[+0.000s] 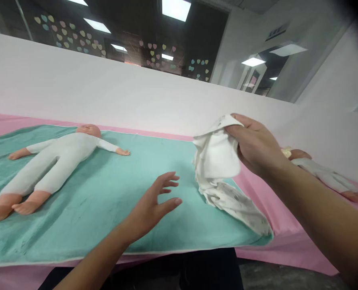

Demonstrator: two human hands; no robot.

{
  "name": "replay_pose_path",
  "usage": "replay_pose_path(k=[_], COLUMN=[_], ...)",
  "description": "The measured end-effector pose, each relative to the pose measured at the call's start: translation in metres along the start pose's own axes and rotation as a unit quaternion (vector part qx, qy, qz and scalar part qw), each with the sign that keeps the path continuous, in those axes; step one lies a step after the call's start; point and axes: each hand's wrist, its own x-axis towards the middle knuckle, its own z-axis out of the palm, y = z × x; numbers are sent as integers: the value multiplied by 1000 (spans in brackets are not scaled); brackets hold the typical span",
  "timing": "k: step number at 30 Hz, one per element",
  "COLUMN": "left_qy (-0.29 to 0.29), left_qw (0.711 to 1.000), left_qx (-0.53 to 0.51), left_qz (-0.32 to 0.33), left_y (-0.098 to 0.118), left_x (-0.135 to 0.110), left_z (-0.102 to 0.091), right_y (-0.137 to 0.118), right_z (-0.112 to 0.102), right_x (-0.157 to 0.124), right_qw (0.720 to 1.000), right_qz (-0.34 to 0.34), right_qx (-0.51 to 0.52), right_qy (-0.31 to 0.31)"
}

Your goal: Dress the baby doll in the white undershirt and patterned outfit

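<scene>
My right hand pinches the top of a white baby garment with small dark prints and lifts it. The garment's lower part trails over the teal blanket toward its right front corner. Apart from the cloth, my left hand hovers over the blanket with its fingers spread and nothing in them. On the left of the blanket a baby doll in a white bodysuit lies on its back, head toward the wall. Its hands and feet are bare.
Pink cloth covers the table under the blanket. A second doll in light clothing lies at the far right, partly behind my right arm. A white wall with glass above it, dotted with paper hearts, runs along the back.
</scene>
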Motion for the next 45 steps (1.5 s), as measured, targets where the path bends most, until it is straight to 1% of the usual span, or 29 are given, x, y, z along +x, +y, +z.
replay_pose_path(k=[2, 4, 5, 7, 8, 9, 10, 11, 12, 13, 15, 16, 17, 19, 22, 24, 26, 28, 30, 31, 32, 34, 35, 37, 39, 40, 41, 43, 45], left_qy=[-27, -19, -4, 44, 73, 106, 137, 164, 184, 201, 230, 242, 251, 265, 290, 305, 305, 290, 278, 278, 283, 279, 250, 138, 30, 3, -7, -8, -7], left_qw=[988, 961, 948, 931, 926, 920, 916, 915, 915, 917, 923, 924, 925, 929, 935, 936, 940, 947, 945, 934, 916, 874, 864, 868, 869, 864, 860, 854, 852], left_qx=[-150, -275, -318, -357, -358, -352, -342, -327, -309, -286, -241, -225, -216, -198, -138, -102, -67, 7, 130, 205, 279, 399, 436, 474, 492, 502, 510, 521, 524], left_qz=[26, 29, 10, -59, -98, -132, -158, -173, -183, -191, -195, -191, -184, -165, -151, -142, -137, -137, -113, -90, -62, -2, 22, 56, 50, 36, 22, 4, -1], left_y=[12, 13, 11, 0, -7, -14, -20, -26, -30, -33, -36, -37, -38, -41, -47, -50, -49, -45, -39, -36, -34, -31, -31, -35, -43, -48, -53, -61, -61], left_x=[3, -1, -5, -15, -20, -24, -28, -31, -34, -37, -40, -40, -40, -39, -37, -38, -39, -42, -45, -46, -48, -50, -50, -51, -51, -51, -50, -49, -46], left_z=[3, -4, -9, -19, -25, -30, -35, -40, -45, -50, -62, -67, -71, -77, -78, -76, -75, -77, -79, -80, -78, -70, -63, -46, -31, -27, -25, -28, -38], right_y=[-17, -18, -13, 4, 15, 26, 38, 50, 62, 73, 97, 109, 120, 143, 173, 190, 204, 211, 205, 198, 189, 170, 162, 153, 152, 152, 152, 143, 123], right_z=[22, 48, 63, 94, 109, 121, 129, 132, 130, 122, 93, 74, 55, 21, -14, -27, -32, -29, -15, -3, 12, 46, 63, 94, 114, 119, 121, 115, 102], right_x=[0, -8, -15, -36, -48, -60, -73, -85, -97, -108, -129, -138, -147, -160, -164, -153, -136, -118, -104, -99, -95, -89, -86, -78, -69, -64, -60, -54, -50], right_qw=[997, 986, 975, 938, 917, 895, 882, 875, 868, 864, 866, 866, 860, 848, 845, 837, 823, 814, 821, 831, 843, 866, 868, 862, 850, 848, 851, 874, 904], right_qz=[-59, -75, -78, -96, -120, -159, -190, -213, -217, -205, -124, -98, -72, -16, 78, 114, 128, 116, 66, 27, -15, -86, -117, -163, -183, -184, -178, -149, -107], right_qx=[29, 14, -10, -82, -130, -175, -222, -265, -304, -335, -400, -431, -457, -486, -489, -503, -527, -550, -553, -542, -521, -463, -445, -433, -434, -433, -428, -405, -374], right_qy=[-46, -145, -206, -323, -358, -378, -369, -344, -328, -316, -272, -235, -216, -209, -202, -183, -167, -147, -127, -125, -130, -169, -187, -208, -234, -244, -246, -224, -180])
